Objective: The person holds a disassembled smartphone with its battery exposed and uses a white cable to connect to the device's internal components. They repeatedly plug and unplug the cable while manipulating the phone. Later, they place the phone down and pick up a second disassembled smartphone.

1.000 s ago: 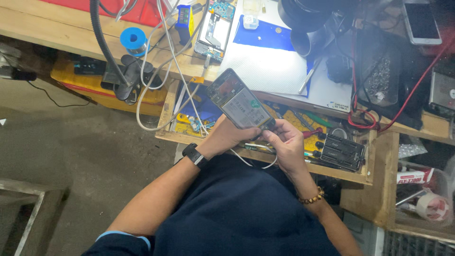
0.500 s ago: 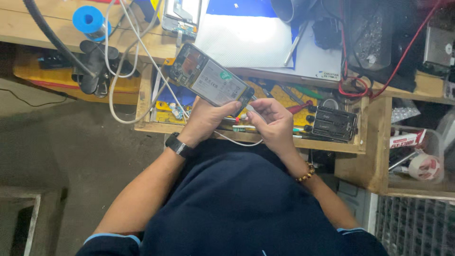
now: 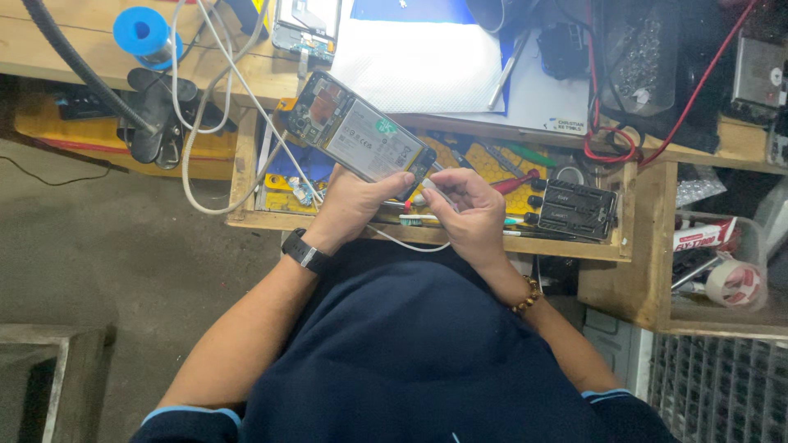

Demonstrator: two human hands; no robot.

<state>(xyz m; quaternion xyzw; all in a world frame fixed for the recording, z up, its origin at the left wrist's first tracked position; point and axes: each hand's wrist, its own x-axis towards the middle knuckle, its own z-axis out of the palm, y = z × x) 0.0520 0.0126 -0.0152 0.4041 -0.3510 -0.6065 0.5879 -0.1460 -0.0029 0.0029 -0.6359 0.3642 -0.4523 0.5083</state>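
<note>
I am gripping the opened phone point(image 3: 364, 137) by its lower end in my left hand point(image 3: 355, 205), fingers closed around it, holding it tilted above the open drawer point(image 3: 246, 156) with its bare insides facing up. Just to its right, my right hand point(image 3: 469, 209) is pinching a white cable plug point(image 3: 433, 190) at the phone's bottom edge, while the black tool case point(image 3: 577, 210) is lying in the drawer farther right.

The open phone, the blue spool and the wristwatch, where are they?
open phone point(image 3: 367, 137), head view, on its grey battery.
blue spool point(image 3: 141, 31), head view, on its round top.
wristwatch point(image 3: 305, 252), head view, on the black band at the left wrist.
</note>
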